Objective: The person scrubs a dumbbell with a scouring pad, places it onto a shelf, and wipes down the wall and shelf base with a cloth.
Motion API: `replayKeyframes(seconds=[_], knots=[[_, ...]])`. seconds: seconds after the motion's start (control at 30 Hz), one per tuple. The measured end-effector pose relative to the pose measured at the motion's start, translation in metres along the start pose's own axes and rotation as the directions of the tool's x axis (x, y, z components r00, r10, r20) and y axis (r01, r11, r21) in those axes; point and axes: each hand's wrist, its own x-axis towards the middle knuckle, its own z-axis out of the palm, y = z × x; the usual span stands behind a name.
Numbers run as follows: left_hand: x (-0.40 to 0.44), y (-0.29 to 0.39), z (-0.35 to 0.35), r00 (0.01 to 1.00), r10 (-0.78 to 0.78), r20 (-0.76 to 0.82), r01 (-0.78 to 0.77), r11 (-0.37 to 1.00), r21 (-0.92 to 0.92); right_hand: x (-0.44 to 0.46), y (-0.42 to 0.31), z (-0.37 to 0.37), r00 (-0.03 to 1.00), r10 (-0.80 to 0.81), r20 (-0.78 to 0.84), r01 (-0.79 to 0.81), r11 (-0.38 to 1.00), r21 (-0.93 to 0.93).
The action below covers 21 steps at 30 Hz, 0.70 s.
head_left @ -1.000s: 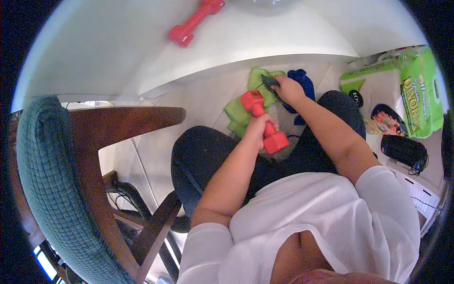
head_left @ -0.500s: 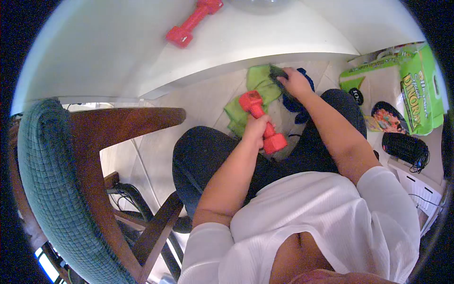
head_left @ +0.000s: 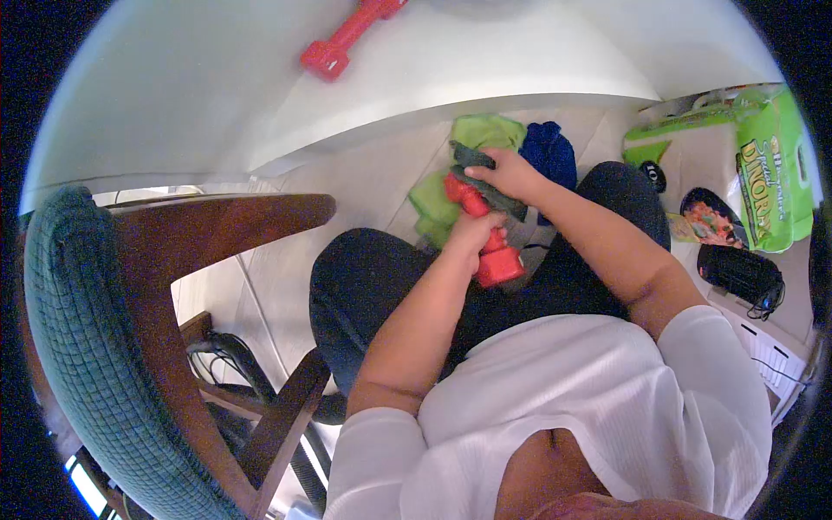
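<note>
Wrapped round the handle of a red dumbbell (head_left: 500, 265), my left hand (head_left: 473, 236) keeps it above my lap. A dark grey-green cloth (head_left: 497, 198) is pinched in my right hand (head_left: 509, 174) and lies against the dumbbell's far end, partly covering it. Beneath and beyond them a light green cloth (head_left: 488, 131) is spread on the floor. A bunched blue cloth (head_left: 549, 156) rests just right of my right hand.
A second red dumbbell (head_left: 326, 60) lies on the white surface (head_left: 485, 65) ahead. To the left stands a wooden chair (head_left: 234, 212) with a teal cushion (head_left: 95, 329). On the right are a green package (head_left: 774, 165) and a black object with a cord (head_left: 739, 276).
My right hand has brought the dark cloth back from the green cloth and onto the dumbbell's far end. My left hand still grips the dumbbell, nearly in place.
</note>
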Motion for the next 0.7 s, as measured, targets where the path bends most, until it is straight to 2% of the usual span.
replayKeyframes(seconds=[0.07, 0.17, 0.27, 0.3, 0.37, 0.47, 0.57, 0.6, 0.7], knots=[[0.000, 0.002, 0.001, 1.000, 0.008, 0.020, -0.008, 1.000, -0.019, 0.006, -0.003, 0.003, 0.999, -0.010, -0.030, 0.007, 0.996, -0.088], [0.004, -0.002, -0.002, 1.000, 0.012, 0.002, -0.012, 0.998, -0.055, 0.006, -0.017, 0.002, 0.996, 0.039, -0.084, -0.047, 0.994, -0.095], [0.004, 0.000, -0.001, 1.000, -0.012, -0.023, 0.011, 0.999, -0.038, 0.026, 0.003, 0.009, 0.978, 0.051, -0.202, -0.081, 0.987, -0.141], [0.003, 0.001, -0.001, 0.999, -0.024, -0.032, 0.023, 0.999, -0.023, 0.028, 0.012, 0.007, 0.976, 0.125, -0.176, -0.109, 0.989, 0.096], [0.008, -0.003, -0.004, 0.999, -0.015, -0.029, 0.015, 1.000, 0.006, 0.026, 0.030, 0.003, 0.968, 0.243, -0.064, -0.173, 0.828, 0.533], [0.012, -0.010, -0.005, 1.000, -0.002, -0.017, 0.001, 1.000, -0.028, -0.002, 0.008, -0.007, 0.987, 0.160, 0.034, -0.145, 0.762, 0.631], [0.009, -0.007, -0.001, 0.999, -0.008, -0.052, 0.007, 1.000, -0.020, -0.005, 0.019, 0.013, 0.997, 0.079, -0.022, -0.073, 0.978, 0.194], [0.007, -0.006, -0.001, 0.997, -0.012, -0.081, 0.011, 1.000, -0.008, -0.014, -0.003, 0.006, 0.992, 0.123, -0.004, -0.120, 0.975, 0.186], [0.007, -0.006, -0.006, 1.000, 0.007, 0.010, -0.007, 0.998, -0.059, -0.010, -0.015, 0.005, 0.994, 0.057, -0.098, -0.058, 0.998, -0.010]])
